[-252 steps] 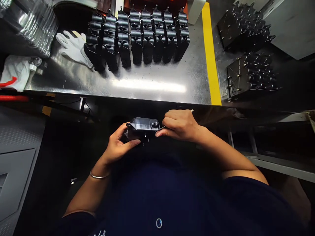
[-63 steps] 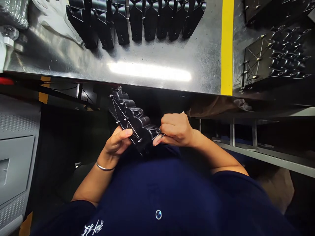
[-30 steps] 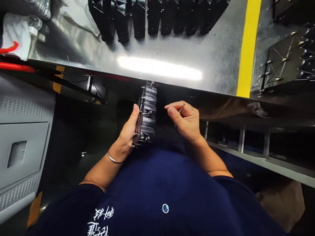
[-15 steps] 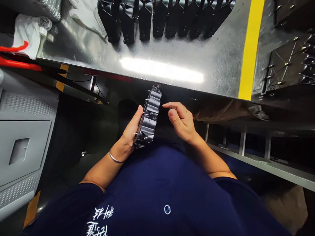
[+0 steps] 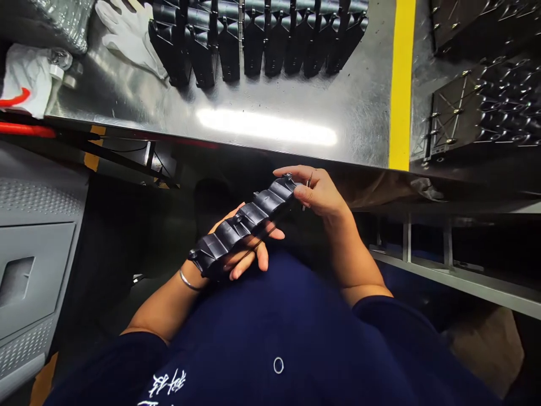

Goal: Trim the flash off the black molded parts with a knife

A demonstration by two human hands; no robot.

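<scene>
Both ends of the ribbed black moulded housing (image 5: 243,221) are securely held, one cradled in the curled left hand (image 5: 249,256), the other pinched firmly by the right hand (image 5: 316,189).

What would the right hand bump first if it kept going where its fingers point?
Probably the right hand would reach the steel table's front edge, but depth is hard to tell.

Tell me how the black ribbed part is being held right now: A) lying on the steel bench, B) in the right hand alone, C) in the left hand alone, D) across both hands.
D: the black ribbed part lies slantwise, with its lower portion across the left hand and its upper end at the right hand.
</scene>
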